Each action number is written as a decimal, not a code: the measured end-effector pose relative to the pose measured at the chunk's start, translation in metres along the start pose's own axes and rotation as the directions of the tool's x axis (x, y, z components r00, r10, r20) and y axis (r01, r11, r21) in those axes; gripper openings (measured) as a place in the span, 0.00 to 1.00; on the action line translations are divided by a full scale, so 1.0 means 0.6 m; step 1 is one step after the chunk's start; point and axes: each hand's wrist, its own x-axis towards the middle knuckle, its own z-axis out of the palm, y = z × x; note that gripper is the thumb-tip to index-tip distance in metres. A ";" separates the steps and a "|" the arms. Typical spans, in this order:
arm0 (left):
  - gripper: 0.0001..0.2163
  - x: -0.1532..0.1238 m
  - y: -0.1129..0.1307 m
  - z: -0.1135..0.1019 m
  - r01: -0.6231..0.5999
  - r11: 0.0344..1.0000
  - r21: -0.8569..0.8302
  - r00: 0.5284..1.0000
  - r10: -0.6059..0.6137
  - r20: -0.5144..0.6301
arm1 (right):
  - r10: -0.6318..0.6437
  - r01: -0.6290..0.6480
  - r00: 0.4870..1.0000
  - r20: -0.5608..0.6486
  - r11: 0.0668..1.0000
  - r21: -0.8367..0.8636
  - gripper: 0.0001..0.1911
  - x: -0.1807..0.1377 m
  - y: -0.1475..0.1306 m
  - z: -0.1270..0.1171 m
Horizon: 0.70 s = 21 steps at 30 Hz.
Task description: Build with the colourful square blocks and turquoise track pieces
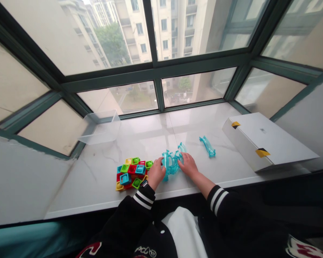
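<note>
Several translucent turquoise plastic pieces [173, 165], curved and with small end tabs, lie bunched together on the white marble-look sill. My left hand [156, 174] has its fingers closed on the upright piece at the left side of this bunch. On the opposite side, my right hand [188, 166] grips the bunch's right edge with bent fingers; the exact hold is partly hidden. A single turquoise piece [208, 146] rests apart, further right. Close beside my left hand sits a pile of coloured square plastic blocks [131, 169] in red, green, blue and yellow.
A clear plastic bin [103, 129] stands at the back left by the window. At the right is a white box [269, 139] with yellow and black tape tabs. Green window frames [158, 94] bound the sill [97, 186] at the back and sides.
</note>
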 end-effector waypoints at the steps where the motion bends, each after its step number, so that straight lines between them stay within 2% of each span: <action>1: 0.23 -0.003 -0.001 -0.002 -0.026 0.998 0.052 1.000 0.027 -0.004 | -0.009 0.009 1.000 0.001 1.000 0.011 0.27 0.000 -0.002 0.000; 7: 0.16 -0.018 -0.016 0.002 -0.135 0.967 0.216 0.989 0.144 -0.029 | -0.056 0.055 0.998 0.017 0.997 0.060 0.28 -0.006 -0.024 0.004; 11: 0.15 -0.025 -0.028 0.009 -0.204 0.954 0.221 0.971 0.227 -0.081 | -0.070 0.069 0.997 0.019 0.996 0.048 0.27 -0.009 -0.042 0.009; 15: 0.13 -0.030 -0.029 0.004 -0.254 0.950 0.179 0.959 0.272 -0.084 | -0.073 0.073 0.997 0.029 0.997 0.031 0.25 -0.010 -0.059 0.011; 21: 0.20 -0.043 -0.012 -0.006 -0.239 0.949 0.206 0.966 0.254 -0.048 | -0.084 0.085 0.990 0.110 0.996 -0.007 0.27 -0.014 -0.073 0.005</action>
